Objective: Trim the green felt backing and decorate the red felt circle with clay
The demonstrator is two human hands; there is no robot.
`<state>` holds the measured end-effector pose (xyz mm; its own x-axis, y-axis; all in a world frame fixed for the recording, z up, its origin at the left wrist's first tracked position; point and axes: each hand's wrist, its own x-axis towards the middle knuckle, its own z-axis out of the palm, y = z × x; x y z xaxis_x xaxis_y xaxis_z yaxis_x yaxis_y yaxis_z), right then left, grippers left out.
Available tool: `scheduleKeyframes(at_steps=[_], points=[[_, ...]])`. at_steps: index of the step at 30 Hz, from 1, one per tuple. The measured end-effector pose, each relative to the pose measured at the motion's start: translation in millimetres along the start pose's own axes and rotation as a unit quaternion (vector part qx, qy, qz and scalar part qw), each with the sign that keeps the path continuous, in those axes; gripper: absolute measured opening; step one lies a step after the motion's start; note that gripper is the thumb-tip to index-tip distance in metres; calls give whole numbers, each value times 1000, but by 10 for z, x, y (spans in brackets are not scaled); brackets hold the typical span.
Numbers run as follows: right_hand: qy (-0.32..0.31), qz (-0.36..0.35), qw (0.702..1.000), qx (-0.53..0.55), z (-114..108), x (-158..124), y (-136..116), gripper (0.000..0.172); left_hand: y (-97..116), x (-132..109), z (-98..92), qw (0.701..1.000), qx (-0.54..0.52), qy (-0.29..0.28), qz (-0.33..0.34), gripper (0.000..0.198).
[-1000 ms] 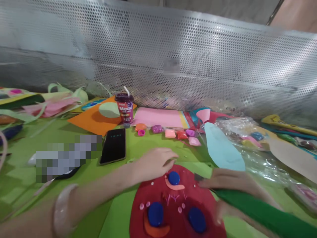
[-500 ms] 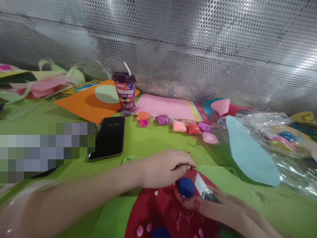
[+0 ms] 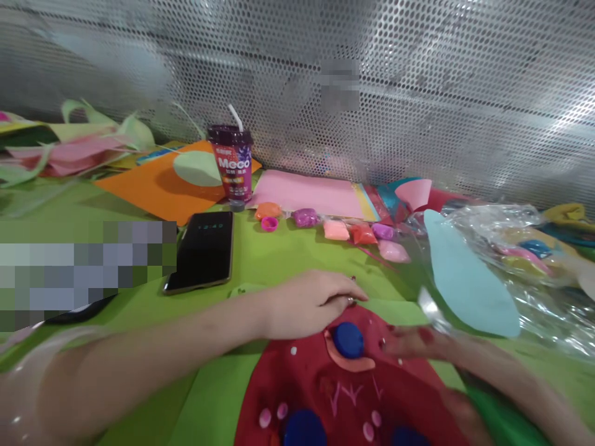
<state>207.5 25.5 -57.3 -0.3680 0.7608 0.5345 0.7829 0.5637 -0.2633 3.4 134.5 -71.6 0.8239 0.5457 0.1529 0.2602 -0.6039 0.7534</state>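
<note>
A red rounded craft piece (image 3: 325,375) lies on green paper before me, bearing blue discs, small pink ovals and pink V-shaped strokes. Around the lower left of its top blue disc (image 3: 348,340) curves a peach strip (image 3: 349,361). My left hand (image 3: 302,303) rests open over the upper left edge, fingers lying down and fingertips partly hidden. On the right, my right hand (image 3: 446,348) stretches a finger to the red surface beside that disc. A pale, shiny blade-like tool (image 3: 433,308) sticks out from behind its fingers, blurred; its grip is hidden.
A phone (image 3: 202,251) and a Meco drink cup with straw (image 3: 233,164) stand left of centre. Several clay packets (image 3: 336,230) line the back. Light-blue paper (image 3: 471,279) and clear plastic wrapping (image 3: 553,310) lie right. A perforated metal wall (image 3: 288,74) rises behind.
My right hand has moved right, away from the top blue disc, with the blade-like tool, uncovering the peach strip. My left hand keeps its place on the red piece.
</note>
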Motion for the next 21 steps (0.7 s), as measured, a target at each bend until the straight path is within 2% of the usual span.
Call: scheduleKeyframes(at_steps=[3, 4, 5, 7, 9, 10, 12, 14, 18, 21], points=[[51, -5, 999, 10, -52, 207, 47, 19, 10, -10, -19, 998, -45, 20, -39, 31], [65, 13, 998, -8, -77, 276, 86, 17, 14, -12, -23, 995, -72, 37, -50, 30], [57, 52, 996, -37, -104, 333, 136, 23, 19, -15, -27, 992, -99, 55, -61, 29], [-14, 158, 982, -100, -146, 401, 259, 41, 29, -18, -30, 987, -118, 85, -70, 27], [-114, 232, 955, -147, -154, 409, 393, 44, 39, -21, -27, 989, -62, 117, -66, 22], [-150, 242, 945, -163, -142, 399, 455, 41, 42, -23, -24, 988, -18, 140, -63, 20], [-176, 220, 940, -191, -98, 370, 546, 27, 44, -29, -19, 977, 54, 194, -64, 14], [-195, 195, 933, -232, -50, 347, 572, 16, 37, -35, -18, 965, 83, 237, -76, 11], [-209, 157, 915, -308, -25, 331, 455, 25, 5, -35, -27, 952, 99, 279, -73, 12], [-195, 117, 912, -341, -49, 336, 389, 28, -8, -33, -23, 958, 102, 265, -46, 15]])
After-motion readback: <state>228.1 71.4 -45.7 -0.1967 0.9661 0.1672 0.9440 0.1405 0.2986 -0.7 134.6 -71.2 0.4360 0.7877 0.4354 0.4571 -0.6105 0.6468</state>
